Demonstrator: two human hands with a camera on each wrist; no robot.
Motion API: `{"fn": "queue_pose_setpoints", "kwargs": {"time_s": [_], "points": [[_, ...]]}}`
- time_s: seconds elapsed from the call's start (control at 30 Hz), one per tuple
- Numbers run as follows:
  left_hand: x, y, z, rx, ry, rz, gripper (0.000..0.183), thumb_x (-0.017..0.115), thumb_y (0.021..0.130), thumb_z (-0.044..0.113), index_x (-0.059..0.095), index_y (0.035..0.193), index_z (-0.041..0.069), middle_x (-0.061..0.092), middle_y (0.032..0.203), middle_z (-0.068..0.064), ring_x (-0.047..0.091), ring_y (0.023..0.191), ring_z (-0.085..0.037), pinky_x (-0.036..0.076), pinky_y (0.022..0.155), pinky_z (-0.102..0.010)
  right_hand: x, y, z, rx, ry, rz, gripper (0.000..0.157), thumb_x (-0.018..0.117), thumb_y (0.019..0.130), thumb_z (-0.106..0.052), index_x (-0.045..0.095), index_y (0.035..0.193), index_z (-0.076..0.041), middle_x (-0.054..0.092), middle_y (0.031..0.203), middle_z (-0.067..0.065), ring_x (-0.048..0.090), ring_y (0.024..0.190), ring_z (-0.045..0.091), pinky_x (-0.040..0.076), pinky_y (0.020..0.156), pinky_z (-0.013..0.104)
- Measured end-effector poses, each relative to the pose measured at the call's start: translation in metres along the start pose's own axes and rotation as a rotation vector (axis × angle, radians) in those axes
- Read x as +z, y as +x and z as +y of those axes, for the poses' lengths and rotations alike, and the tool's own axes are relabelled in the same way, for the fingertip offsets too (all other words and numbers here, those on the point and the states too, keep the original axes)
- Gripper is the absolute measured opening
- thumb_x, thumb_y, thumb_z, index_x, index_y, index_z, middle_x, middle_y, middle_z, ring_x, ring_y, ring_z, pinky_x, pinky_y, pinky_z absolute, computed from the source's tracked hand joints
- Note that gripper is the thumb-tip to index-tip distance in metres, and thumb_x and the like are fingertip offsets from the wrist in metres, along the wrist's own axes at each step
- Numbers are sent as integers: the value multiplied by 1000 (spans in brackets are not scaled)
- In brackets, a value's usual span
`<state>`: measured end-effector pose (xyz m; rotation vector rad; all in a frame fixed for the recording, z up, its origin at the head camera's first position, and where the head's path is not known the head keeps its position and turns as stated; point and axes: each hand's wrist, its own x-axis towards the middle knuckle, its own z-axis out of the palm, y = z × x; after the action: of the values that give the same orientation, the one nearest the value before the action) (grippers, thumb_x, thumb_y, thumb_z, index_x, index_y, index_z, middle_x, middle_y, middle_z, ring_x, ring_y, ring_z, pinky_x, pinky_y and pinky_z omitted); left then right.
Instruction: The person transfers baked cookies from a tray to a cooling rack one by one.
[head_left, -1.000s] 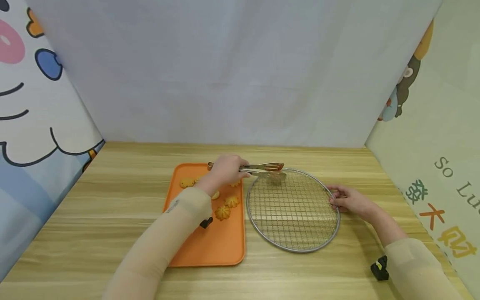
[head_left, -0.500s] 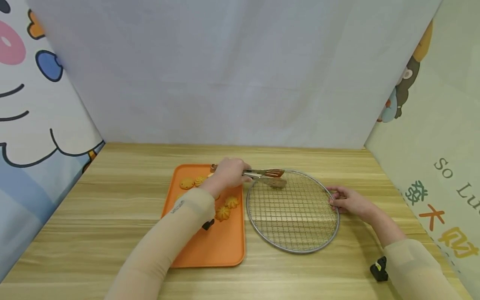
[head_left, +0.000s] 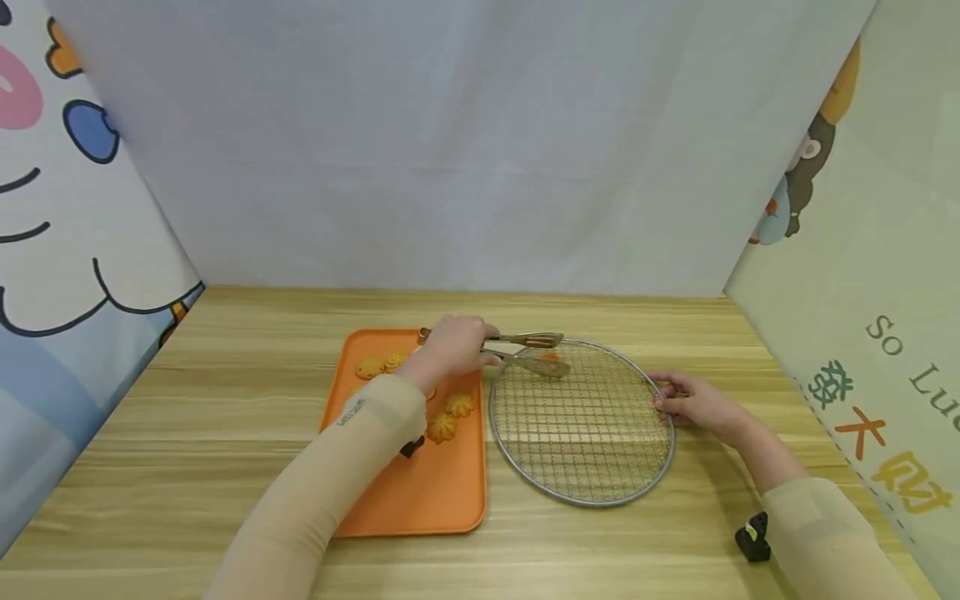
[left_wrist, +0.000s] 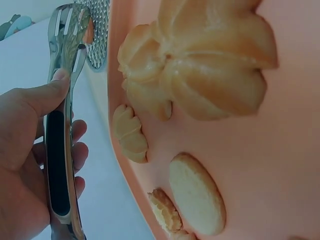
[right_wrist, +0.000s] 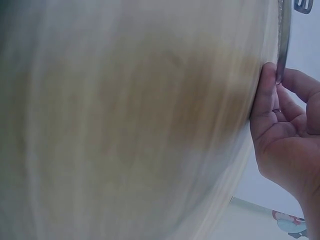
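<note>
My left hand (head_left: 453, 346) grips a pair of metal serving tongs (head_left: 536, 364) above the far right corner of the orange tray (head_left: 420, 504). The tips of the tongs stand apart over the far left part of a round wire rack (head_left: 585, 429). Between them a small orange-brown piece (head_left: 551, 357), probably a cookie, shows at the mesh. In the left wrist view, the thumb and fingers wrap the tongs' black-inlaid handle (left_wrist: 59, 165). My right hand (head_left: 693, 404) pinches the rack's rim on its right side, thumb above and fingers below.
Several golden cookies (head_left: 442, 428) lie on the far half of the tray, partly hidden by my left arm. Tray and rack lie side by side on a wood-grain table (head_left: 187, 450). A pale cloth wall (head_left: 465, 167) rises behind, with printed panels on both sides.
The tongs came down towards the rack, and their tips have since spread apart, leaving the orange-brown piece visible between them. The right hand stays on the rim.
</note>
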<state>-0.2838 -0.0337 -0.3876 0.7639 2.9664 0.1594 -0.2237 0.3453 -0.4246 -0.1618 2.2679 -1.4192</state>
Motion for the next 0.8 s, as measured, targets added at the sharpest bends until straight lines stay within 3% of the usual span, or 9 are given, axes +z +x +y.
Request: {"fn": "queue_pose_setpoints", "kwargs": {"time_s": [0.27,0.47,0.8], "points": [[-7,-4,-7,14,5,35,55,66,86,46,55,132,16,65,111,-1,63,81,-12,51,67,-31,-1,2,2,-4,0,1,60,52,96,-6,20,145,9,49,99,10,58,80,11,52,74,27],[-20,-12,-9,16,-41,63,56,66,86,45,54,131,14,66,93,1,61,72,-11,47,56,-29,0,3,2,-8,-9,-1,60,52,96,-6,20,145,10,49,98,9,57,80,10,52,73,27],[-39,-27,-15,-7,-60,139,50,66,86,46,56,125,15,67,104,-2,64,85,-15,51,64,-33,0,2,1,1,-33,-2,60,51,97,-8,20,145,9,49,100,10,57,82,10,52,75,28]]}}
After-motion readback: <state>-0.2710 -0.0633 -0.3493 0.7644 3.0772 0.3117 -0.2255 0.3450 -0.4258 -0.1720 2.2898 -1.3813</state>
